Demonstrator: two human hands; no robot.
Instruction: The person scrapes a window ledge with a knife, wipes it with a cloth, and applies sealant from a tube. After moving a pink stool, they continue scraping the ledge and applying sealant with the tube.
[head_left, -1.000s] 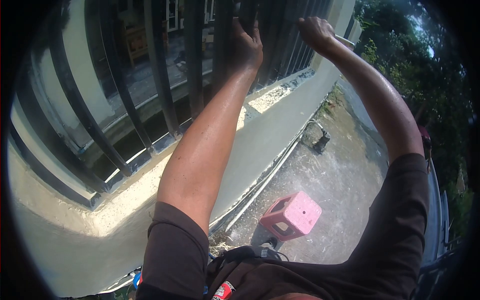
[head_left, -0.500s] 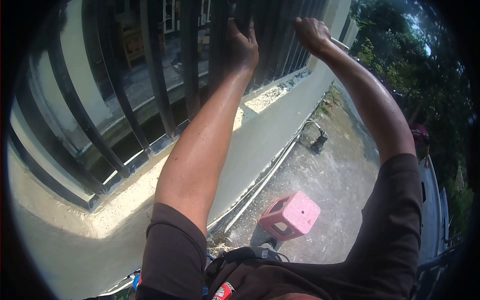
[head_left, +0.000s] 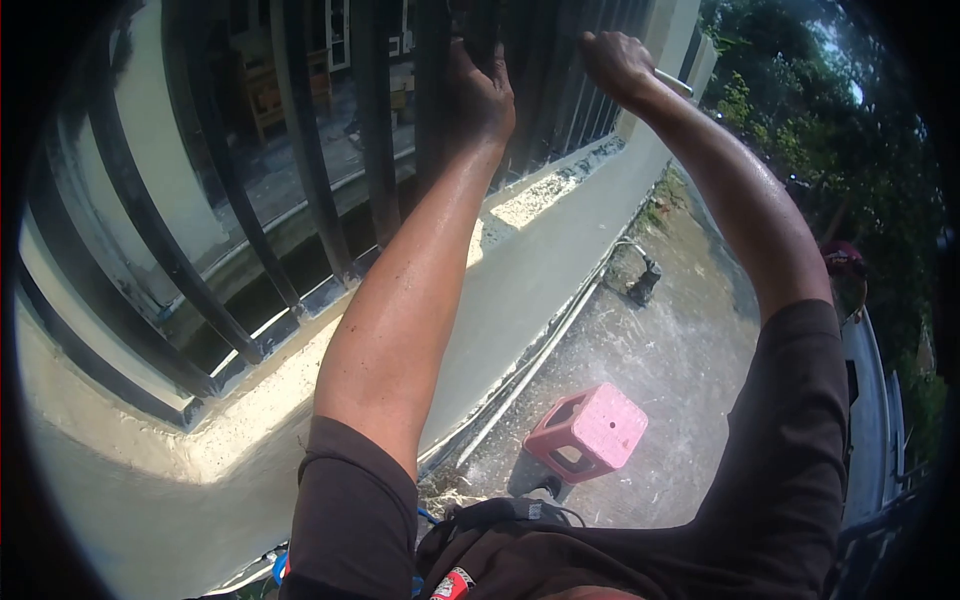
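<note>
My left hand is raised against the dark upright bars of a window-like grille. Its fingers curl around something in the shadow that I cannot make out. To the right, my right hand is closed in a fist at about the same height, in front of the bars. A pale, rod-like handle sticks out behind its wrist; the other end is hidden. Under the bars runs a pale ledge with a rough, patchy surface.
A pink plastic stool stands on the concrete ground below me. Pipes run along the foot of the grey wall. A small dark object lies near them. At the right, a person in a dark red cap is partly visible.
My right hand has shifted slightly left and up. My left hand stays nearly in place at the bars. The view has moved a little, and more of the red cap shows.
</note>
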